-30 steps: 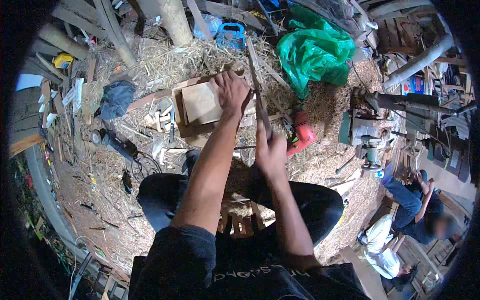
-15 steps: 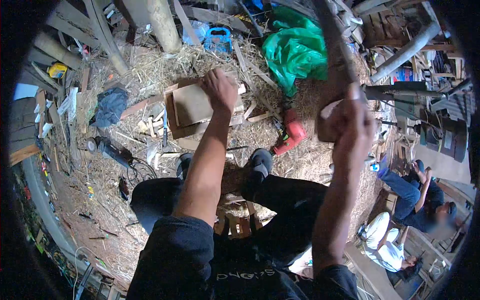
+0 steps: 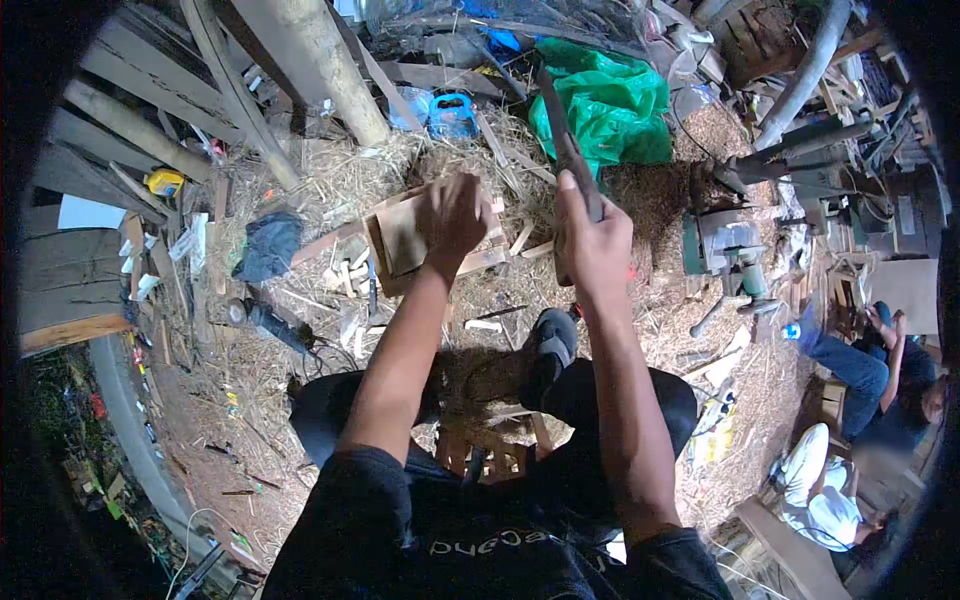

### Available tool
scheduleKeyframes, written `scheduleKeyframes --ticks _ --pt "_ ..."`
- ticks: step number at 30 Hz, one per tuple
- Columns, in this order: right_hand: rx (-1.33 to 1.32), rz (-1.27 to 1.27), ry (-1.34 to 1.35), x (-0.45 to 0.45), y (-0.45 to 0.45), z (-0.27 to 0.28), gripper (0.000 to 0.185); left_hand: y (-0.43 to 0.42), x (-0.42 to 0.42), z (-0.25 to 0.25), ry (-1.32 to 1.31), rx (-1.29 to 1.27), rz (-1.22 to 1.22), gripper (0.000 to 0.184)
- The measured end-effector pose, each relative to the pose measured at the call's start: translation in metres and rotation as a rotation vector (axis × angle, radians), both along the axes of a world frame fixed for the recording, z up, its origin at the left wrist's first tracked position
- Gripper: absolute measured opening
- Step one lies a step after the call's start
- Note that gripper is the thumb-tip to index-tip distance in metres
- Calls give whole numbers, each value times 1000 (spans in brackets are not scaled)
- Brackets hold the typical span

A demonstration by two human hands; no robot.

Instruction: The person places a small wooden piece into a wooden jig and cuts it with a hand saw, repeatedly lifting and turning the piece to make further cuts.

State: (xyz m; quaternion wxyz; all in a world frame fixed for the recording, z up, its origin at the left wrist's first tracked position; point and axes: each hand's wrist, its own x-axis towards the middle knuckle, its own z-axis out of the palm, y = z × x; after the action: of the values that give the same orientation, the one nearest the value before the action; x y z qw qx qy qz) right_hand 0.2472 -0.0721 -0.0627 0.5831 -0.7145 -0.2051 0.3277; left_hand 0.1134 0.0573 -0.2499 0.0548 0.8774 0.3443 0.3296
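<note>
My right hand (image 3: 597, 245) is wrapped round the handle of a handsaw (image 3: 562, 125), whose long dark blade points up and away from me. My left hand (image 3: 460, 215) is curled and a little blurred over the right part of a wooden board (image 3: 405, 235). Its fingers look closed, with a pale wood end (image 3: 497, 205) showing beside them; what they grip is not clear. The board lies on a wider wooden piece (image 3: 380, 255) on the shaving-covered ground. A red power tool is mostly hidden behind my right hand.
A green plastic sheet (image 3: 615, 105) and a blue container (image 3: 452, 116) lie ahead. An angle grinder (image 3: 265, 322) and a dark crumpled bag (image 3: 268, 246) are at the left. A green-grey machine (image 3: 742, 270) stands at the right, near two seated people (image 3: 825, 500). Wooden posts (image 3: 335, 75) rise ahead.
My right hand has brought the handsaw left and closer to the board, from the far right. My left hand stays over the board. The view has shifted, and the red tool is now mostly covered.
</note>
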Motion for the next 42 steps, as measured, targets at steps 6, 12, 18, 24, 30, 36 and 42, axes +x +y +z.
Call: scheduleKeyframes --ticks 6,12,18,24,30,36,42 --pt "-85 33 96 -8 -19 45 49 -20 -24 4 142 -181 -114 34" --pt "-27 50 -48 -24 -30 54 43 -25 -32 103 -108 -530 -59 25" --pt "104 116 -14 -34 -26 68 35 -62 -57 221 -418 -659 -71 19" --pt "157 68 117 -54 -28 81 31 -74 -70 232 -564 -810 -102 21" --pt "129 74 130 -59 -41 89 30 -65 -83 240 -634 -766 -47 22" --pt "136 52 149 -60 -45 85 31 -63 -84 235 -637 -743 -25 23" --pt "147 76 147 -65 -42 89 31 -59 -87 237 -690 -1022 -62 23"
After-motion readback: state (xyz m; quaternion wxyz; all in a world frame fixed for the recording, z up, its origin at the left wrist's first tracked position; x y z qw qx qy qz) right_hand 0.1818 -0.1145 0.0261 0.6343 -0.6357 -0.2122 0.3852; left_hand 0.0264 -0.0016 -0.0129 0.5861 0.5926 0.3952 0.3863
